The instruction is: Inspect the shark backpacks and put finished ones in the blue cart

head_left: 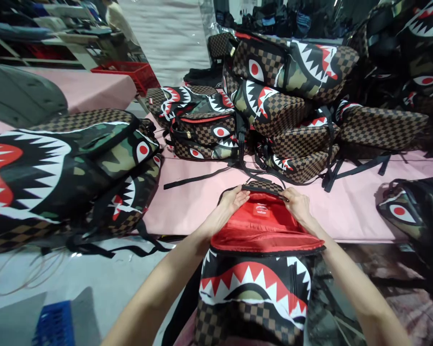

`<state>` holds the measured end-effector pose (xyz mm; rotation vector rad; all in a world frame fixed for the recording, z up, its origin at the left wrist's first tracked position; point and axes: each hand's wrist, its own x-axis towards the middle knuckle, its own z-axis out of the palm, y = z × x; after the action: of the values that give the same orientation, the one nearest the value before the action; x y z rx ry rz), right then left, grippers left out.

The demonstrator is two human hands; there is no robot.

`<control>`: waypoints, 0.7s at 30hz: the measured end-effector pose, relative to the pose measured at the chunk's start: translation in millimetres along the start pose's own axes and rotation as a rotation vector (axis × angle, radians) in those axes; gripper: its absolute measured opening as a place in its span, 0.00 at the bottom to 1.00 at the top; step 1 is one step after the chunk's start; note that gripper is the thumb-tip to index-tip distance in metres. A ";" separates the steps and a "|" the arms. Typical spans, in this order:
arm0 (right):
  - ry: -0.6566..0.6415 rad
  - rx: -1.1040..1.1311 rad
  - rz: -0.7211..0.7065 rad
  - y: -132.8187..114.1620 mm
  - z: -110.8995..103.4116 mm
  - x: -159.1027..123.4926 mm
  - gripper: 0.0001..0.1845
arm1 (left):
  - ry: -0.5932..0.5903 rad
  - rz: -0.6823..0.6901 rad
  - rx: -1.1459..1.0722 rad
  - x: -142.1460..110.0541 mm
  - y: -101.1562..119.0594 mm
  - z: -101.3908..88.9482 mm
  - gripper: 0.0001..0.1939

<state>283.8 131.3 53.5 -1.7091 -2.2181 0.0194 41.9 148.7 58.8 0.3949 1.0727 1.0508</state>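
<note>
An unzipped backpack [252, 288] with a shark-mouth print and brown checks stands upright in front of me, at the table's near edge. Its red lining shows, with a small label [261, 210] on the inner back wall. My left hand [234, 199] grips the left side of the backpack's top rim, fingers closed on the edge. On the other side of the opening, my right hand [296, 204] pinches the same rim. Between the two hands runs a checked top edge with a thin black loop above it. The bottom of the backpack is cut off by the frame.
Several similar backpacks [292, 62] are piled at the back of the pink table [187, 202], black straps trailing forward. A large backpack [104, 154] lies at left, another [400, 211] at right. A red crate [130, 74] stands behind; a blue crate [55, 324] is on the floor.
</note>
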 end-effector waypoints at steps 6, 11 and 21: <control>-0.111 0.168 -0.132 -27.0 -10.4 43.3 0.20 | 0.077 -0.024 -0.007 4.5 -19.7 -3.9 0.08; -0.193 0.289 -0.350 -50.0 4.4 80.0 0.09 | 0.071 0.001 -0.012 2.1 -23.0 -6.6 0.09; -0.154 0.363 -0.345 -49.5 15.5 79.8 0.08 | 0.054 0.044 -0.040 7.5 -29.2 -13.8 0.09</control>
<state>215.7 195.8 70.0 -1.1572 -2.4095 0.4536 45.4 138.0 27.6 0.3615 1.0941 1.1261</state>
